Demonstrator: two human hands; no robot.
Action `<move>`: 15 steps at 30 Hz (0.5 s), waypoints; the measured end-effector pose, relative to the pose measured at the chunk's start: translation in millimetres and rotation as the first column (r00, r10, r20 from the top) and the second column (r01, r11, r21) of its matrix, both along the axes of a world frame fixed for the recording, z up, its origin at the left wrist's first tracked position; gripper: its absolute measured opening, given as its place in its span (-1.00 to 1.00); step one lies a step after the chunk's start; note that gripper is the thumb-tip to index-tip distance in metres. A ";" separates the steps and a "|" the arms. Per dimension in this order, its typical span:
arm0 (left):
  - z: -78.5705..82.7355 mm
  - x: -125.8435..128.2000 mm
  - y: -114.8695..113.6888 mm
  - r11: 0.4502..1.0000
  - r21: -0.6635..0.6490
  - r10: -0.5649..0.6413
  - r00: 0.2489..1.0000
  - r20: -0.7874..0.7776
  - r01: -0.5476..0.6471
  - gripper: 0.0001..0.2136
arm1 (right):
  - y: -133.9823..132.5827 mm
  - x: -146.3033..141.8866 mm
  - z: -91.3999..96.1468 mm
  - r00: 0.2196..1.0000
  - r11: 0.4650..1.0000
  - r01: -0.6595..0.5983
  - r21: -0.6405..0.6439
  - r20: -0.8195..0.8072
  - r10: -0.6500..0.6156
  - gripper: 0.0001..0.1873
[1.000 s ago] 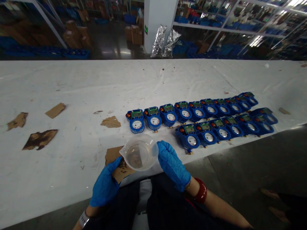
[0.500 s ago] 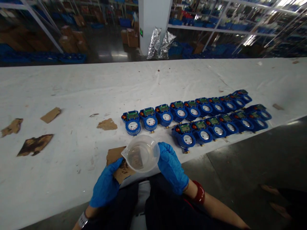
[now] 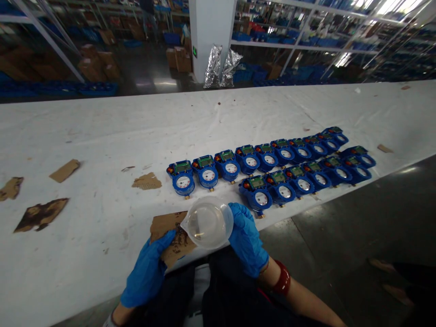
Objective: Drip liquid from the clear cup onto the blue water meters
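In a blue glove, my left hand (image 3: 150, 268) grips a torn piece of cardboard (image 3: 174, 243) with dark stains, thumb on top. My right hand (image 3: 247, 240), gloved as well, is closed on the side of a clear plastic measuring cup (image 3: 209, 222). The cup's spout points left and overlaps the cardboard's right part. Clear liquid seems to lie in the cup. Just beyond the hands stand two rows of blue water meters (image 3: 183, 180), each with a white dial and a green circuit board. The front-row meter (image 3: 260, 197) is nearest my right hand.
A white-covered table (image 3: 102, 131) stretches across the view. Stained cardboard scraps (image 3: 42, 213) lie on its left, another scrap (image 3: 147, 181) beside the meters. Silver foil-wrapped shapes (image 3: 214, 66) stand by a pillar (image 3: 213, 27) behind the far edge. Another person's feet (image 3: 397, 290) show at lower right.
The cup has moved slightly right relative to the cardboard, uncovering more of it. The whole view has shifted a little, with the meters now further left. Both hands keep their grips.
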State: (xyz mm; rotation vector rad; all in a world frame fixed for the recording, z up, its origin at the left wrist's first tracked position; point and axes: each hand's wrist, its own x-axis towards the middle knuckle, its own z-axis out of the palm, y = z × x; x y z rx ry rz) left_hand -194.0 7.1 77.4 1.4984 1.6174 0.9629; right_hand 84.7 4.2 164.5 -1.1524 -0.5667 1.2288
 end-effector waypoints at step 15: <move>21.0 -10.0 -8.3 0.926 0.240 -0.247 0.948 -0.202 0.292 -0.66 | 8.2 -4.9 -15.5 0.998 0.998 0.042 0.051 0.038 -0.044 -0.70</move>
